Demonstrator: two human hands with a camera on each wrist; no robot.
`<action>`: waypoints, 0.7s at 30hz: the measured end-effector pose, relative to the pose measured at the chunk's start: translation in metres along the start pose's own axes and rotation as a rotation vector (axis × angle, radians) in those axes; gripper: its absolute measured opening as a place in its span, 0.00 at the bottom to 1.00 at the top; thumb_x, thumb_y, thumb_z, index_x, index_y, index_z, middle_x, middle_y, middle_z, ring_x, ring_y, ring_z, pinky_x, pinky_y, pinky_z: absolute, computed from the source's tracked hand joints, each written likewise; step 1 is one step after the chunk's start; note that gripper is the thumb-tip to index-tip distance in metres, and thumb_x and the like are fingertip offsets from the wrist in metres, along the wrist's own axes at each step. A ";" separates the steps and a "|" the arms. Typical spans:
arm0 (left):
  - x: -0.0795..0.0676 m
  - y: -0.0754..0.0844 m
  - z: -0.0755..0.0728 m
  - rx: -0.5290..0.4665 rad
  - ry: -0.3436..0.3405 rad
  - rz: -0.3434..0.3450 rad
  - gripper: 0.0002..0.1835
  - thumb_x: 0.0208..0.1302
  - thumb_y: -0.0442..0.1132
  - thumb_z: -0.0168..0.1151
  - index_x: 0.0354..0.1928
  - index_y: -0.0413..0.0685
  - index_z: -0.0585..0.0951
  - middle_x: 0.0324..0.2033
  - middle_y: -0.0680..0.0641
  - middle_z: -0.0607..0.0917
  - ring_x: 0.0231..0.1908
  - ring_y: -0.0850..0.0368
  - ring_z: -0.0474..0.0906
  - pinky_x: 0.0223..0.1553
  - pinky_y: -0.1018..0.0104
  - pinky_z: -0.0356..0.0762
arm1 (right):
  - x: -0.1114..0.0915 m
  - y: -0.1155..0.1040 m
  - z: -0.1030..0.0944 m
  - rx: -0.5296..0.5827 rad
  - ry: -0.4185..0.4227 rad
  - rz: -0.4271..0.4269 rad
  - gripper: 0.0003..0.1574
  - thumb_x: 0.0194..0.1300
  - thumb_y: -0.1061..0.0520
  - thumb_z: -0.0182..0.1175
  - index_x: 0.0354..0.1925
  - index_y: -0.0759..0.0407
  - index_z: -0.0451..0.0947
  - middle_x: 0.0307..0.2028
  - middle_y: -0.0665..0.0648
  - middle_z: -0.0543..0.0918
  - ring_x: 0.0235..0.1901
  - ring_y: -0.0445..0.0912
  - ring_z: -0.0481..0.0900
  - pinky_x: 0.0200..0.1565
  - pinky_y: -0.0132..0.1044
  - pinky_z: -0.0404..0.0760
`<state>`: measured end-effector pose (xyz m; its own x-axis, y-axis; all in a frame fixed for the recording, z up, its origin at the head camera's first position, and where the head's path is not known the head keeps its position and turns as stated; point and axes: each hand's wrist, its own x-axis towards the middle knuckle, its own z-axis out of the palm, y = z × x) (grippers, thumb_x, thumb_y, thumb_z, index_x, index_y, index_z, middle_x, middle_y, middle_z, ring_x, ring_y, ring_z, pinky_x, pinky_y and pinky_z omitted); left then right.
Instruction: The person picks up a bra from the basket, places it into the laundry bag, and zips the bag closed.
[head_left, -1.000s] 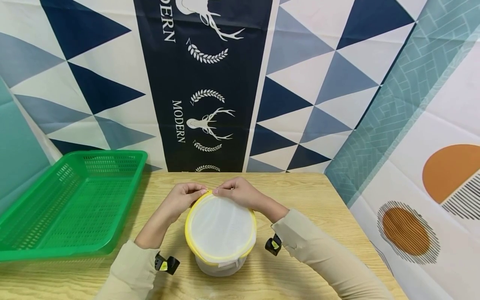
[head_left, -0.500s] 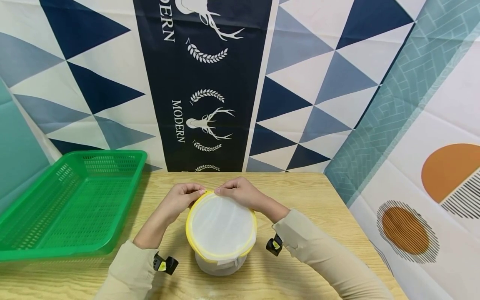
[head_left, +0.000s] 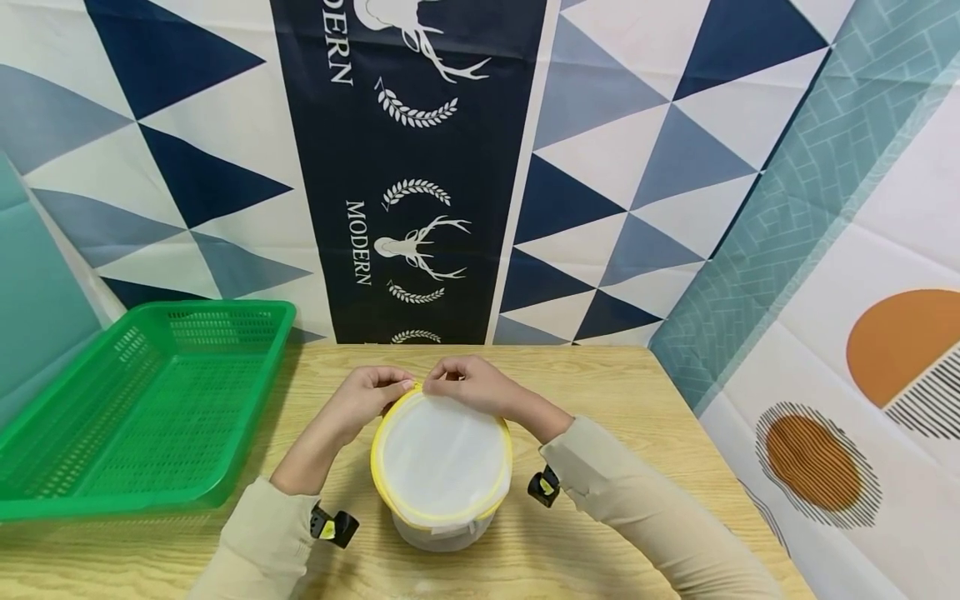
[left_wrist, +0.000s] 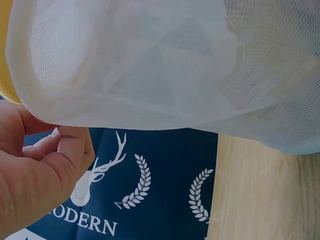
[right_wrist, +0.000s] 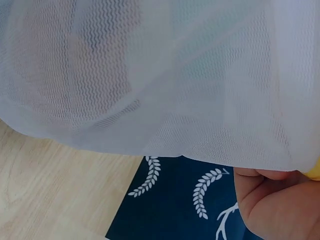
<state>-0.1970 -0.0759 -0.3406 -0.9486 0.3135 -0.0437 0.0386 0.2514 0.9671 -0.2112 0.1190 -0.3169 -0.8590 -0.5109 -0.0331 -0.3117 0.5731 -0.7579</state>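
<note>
A round white mesh laundry bag (head_left: 442, 454) with a yellow rim stands on the table in the head view, its flat top tilted toward the camera. At the far edge, my left hand (head_left: 371, 400) pinches the yellow rim between thumb and fingers. Close beside it on the right, my right hand (head_left: 472, 386) pinches the same edge with curled fingers; what lies between its fingertips is too small to tell. Sheer mesh fills the left wrist view above the left hand (left_wrist: 42, 165). In the right wrist view, the right hand (right_wrist: 280, 200) shows at the bag's lower right edge.
A green perforated plastic basket (head_left: 258, 400) stands at the left on the wooden table (head_left: 600, 392). Behind the table hangs a patterned cloth backdrop (head_left: 420, 167), with another patterned sheet (head_left: 825, 375) on the right.
My right hand has shifted slightly left along the far rim, its knuckles a little more bent. The left hand keeps its pinch in nearly the same spot, and the bag has barely moved.
</note>
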 end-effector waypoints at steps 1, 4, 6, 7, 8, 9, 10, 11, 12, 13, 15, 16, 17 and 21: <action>0.000 0.000 0.000 0.003 0.000 0.000 0.13 0.63 0.38 0.51 0.43 0.35 0.77 0.29 0.49 0.80 0.24 0.60 0.71 0.28 0.70 0.70 | 0.000 0.000 0.000 0.004 -0.010 -0.003 0.11 0.58 0.46 0.55 0.36 0.48 0.79 0.29 0.50 0.77 0.28 0.41 0.72 0.29 0.31 0.75; 0.000 0.001 0.000 0.008 0.008 -0.009 0.13 0.62 0.38 0.51 0.43 0.36 0.77 0.28 0.48 0.80 0.24 0.59 0.71 0.28 0.70 0.70 | 0.001 -0.001 0.000 0.009 -0.042 -0.012 0.13 0.59 0.46 0.55 0.38 0.48 0.79 0.30 0.51 0.77 0.27 0.41 0.72 0.28 0.32 0.76; 0.000 0.001 0.000 0.011 0.007 -0.002 0.13 0.62 0.38 0.51 0.43 0.35 0.77 0.29 0.48 0.80 0.24 0.60 0.70 0.28 0.70 0.70 | 0.002 -0.001 0.000 0.004 -0.056 -0.023 0.13 0.59 0.46 0.55 0.39 0.49 0.79 0.32 0.51 0.78 0.28 0.40 0.73 0.29 0.31 0.76; 0.000 0.001 0.000 0.011 0.007 -0.002 0.13 0.62 0.38 0.52 0.43 0.36 0.77 0.29 0.48 0.80 0.24 0.60 0.70 0.27 0.70 0.70 | 0.002 -0.002 0.000 0.002 -0.060 -0.026 0.13 0.60 0.47 0.55 0.39 0.49 0.79 0.32 0.51 0.78 0.28 0.40 0.73 0.29 0.31 0.76; 0.001 0.001 0.000 0.010 0.004 -0.001 0.13 0.62 0.38 0.52 0.43 0.36 0.78 0.29 0.48 0.80 0.24 0.60 0.70 0.27 0.70 0.70 | 0.001 -0.002 0.000 -0.001 -0.063 -0.025 0.13 0.60 0.47 0.54 0.39 0.50 0.79 0.32 0.51 0.78 0.28 0.40 0.73 0.29 0.31 0.76; 0.001 0.000 -0.001 0.013 -0.003 0.008 0.13 0.62 0.38 0.52 0.43 0.36 0.78 0.29 0.49 0.80 0.24 0.60 0.70 0.27 0.70 0.70 | 0.000 -0.002 0.001 0.000 -0.064 -0.023 0.13 0.60 0.48 0.54 0.39 0.50 0.79 0.33 0.52 0.78 0.28 0.39 0.73 0.29 0.30 0.75; 0.001 0.000 -0.001 0.012 -0.009 0.015 0.13 0.62 0.38 0.52 0.43 0.36 0.78 0.29 0.49 0.80 0.23 0.60 0.70 0.27 0.70 0.69 | -0.001 -0.004 0.001 0.004 -0.064 -0.019 0.13 0.60 0.48 0.54 0.39 0.51 0.79 0.33 0.52 0.79 0.27 0.39 0.73 0.29 0.30 0.75; 0.001 0.000 -0.001 0.010 -0.013 0.019 0.13 0.62 0.38 0.52 0.43 0.36 0.78 0.28 0.49 0.80 0.23 0.60 0.70 0.26 0.71 0.69 | -0.002 -0.005 0.000 0.008 -0.065 -0.016 0.13 0.61 0.49 0.54 0.39 0.52 0.80 0.34 0.53 0.79 0.27 0.38 0.74 0.29 0.29 0.76; 0.001 -0.001 -0.002 0.005 -0.016 0.021 0.13 0.62 0.38 0.52 0.43 0.36 0.78 0.28 0.49 0.80 0.23 0.60 0.70 0.26 0.71 0.69 | -0.004 -0.009 -0.001 0.014 -0.065 -0.017 0.13 0.61 0.50 0.54 0.39 0.54 0.80 0.35 0.54 0.80 0.27 0.38 0.74 0.28 0.29 0.76; 0.001 -0.001 -0.002 0.002 -0.020 0.023 0.13 0.62 0.38 0.52 0.43 0.36 0.78 0.28 0.50 0.80 0.23 0.60 0.70 0.26 0.71 0.70 | -0.007 -0.013 -0.001 0.020 -0.065 -0.017 0.13 0.61 0.51 0.54 0.40 0.56 0.80 0.36 0.55 0.80 0.26 0.37 0.74 0.28 0.29 0.76; 0.001 -0.001 -0.003 -0.001 -0.026 0.031 0.13 0.62 0.38 0.51 0.43 0.36 0.78 0.28 0.50 0.80 0.24 0.59 0.70 0.26 0.71 0.69 | -0.011 -0.021 -0.003 0.036 -0.062 -0.016 0.14 0.61 0.54 0.54 0.40 0.59 0.80 0.38 0.57 0.81 0.26 0.37 0.75 0.28 0.29 0.77; 0.000 -0.002 -0.003 -0.006 -0.025 0.027 0.13 0.62 0.38 0.51 0.42 0.37 0.78 0.28 0.51 0.80 0.24 0.59 0.70 0.26 0.71 0.70 | -0.013 -0.025 -0.004 0.042 -0.059 -0.015 0.14 0.61 0.55 0.54 0.40 0.60 0.80 0.39 0.57 0.81 0.25 0.37 0.76 0.28 0.30 0.78; 0.000 -0.002 -0.003 -0.007 -0.025 0.025 0.13 0.62 0.38 0.51 0.43 0.37 0.78 0.28 0.51 0.80 0.24 0.59 0.70 0.26 0.70 0.70 | -0.015 -0.029 -0.005 0.045 -0.055 -0.015 0.14 0.61 0.55 0.54 0.40 0.61 0.80 0.39 0.58 0.81 0.25 0.37 0.76 0.28 0.31 0.78; -0.001 -0.002 -0.003 -0.013 -0.015 0.003 0.13 0.62 0.39 0.52 0.43 0.37 0.78 0.28 0.51 0.79 0.24 0.59 0.70 0.26 0.70 0.70 | -0.011 -0.020 -0.001 0.065 -0.026 -0.011 0.14 0.60 0.52 0.55 0.39 0.58 0.81 0.38 0.55 0.82 0.24 0.37 0.77 0.27 0.32 0.78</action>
<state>-0.1971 -0.0795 -0.3414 -0.9438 0.3275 -0.0445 0.0372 0.2389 0.9703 -0.1958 0.1143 -0.3004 -0.8445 -0.5341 -0.0406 -0.2937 0.5251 -0.7987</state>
